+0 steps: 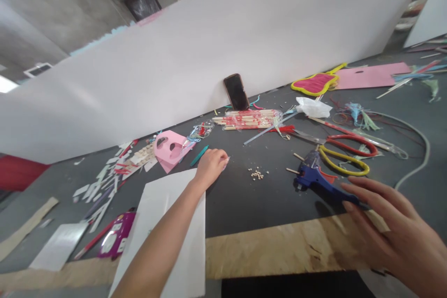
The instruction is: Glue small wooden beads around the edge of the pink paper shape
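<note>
My left hand point(210, 166) is closed over the dark table. Its fingertips pinch a small, whitish scrap that I cannot make out. A blue glue gun point(314, 174) is at the right, nozzle pointing away from me. My right hand point(394, 226) has fingers and thumb on either side of its handle end, with a shadow below. Between the hands lies a little heap of small pale beads or cut bits point(257, 173). Beneath my left forearm is a white sheet point(171, 223). A teal pen point(199, 155) lies just left of my left hand.
Red and yellow-handled scissors point(352, 142) lie beyond the glue gun. A phone point(236, 92) leans on the white partition point(195, 56) behind packed sticks point(249, 119). Leftward are a pink mask-like cutout point(171, 149), scattered white strips point(104, 181) and a purple item point(117, 235).
</note>
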{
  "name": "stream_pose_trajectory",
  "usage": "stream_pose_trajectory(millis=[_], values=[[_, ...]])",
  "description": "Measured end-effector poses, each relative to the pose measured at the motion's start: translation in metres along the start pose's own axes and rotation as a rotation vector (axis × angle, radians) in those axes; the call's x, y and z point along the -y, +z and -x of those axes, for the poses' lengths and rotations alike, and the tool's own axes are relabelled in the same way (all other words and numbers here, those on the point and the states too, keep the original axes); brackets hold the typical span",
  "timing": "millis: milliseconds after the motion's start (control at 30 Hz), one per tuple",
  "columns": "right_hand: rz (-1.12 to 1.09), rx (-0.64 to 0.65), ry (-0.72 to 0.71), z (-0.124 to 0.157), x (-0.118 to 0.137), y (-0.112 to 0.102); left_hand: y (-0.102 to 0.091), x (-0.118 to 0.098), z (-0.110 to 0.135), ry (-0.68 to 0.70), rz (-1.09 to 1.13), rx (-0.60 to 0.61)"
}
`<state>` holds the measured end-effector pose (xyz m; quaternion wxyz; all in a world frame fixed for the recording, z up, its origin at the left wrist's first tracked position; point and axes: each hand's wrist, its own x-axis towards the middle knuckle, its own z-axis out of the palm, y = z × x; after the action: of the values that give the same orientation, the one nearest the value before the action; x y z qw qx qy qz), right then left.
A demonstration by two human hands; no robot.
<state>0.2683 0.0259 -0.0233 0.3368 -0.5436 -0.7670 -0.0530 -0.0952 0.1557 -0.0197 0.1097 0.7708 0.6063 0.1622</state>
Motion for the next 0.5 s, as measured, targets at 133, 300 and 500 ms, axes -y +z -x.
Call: stream_pose_trajectory(millis=[133,300,500], values=[[-0.025,0.007,0.001,-0.004,0.005,-0.003,-0.006,-0.01,0.007,-0.06,0.145,-0.007],[-0.246,0.047,0.032,-0.019,0.033,0.003,-0.016,-0.041,0.023,-0.089,0.368,0.027],[-0.573,0.284,0.106,-0.048,0.076,0.026,-0.022,-0.086,0.047,-0.155,0.741,0.138]])
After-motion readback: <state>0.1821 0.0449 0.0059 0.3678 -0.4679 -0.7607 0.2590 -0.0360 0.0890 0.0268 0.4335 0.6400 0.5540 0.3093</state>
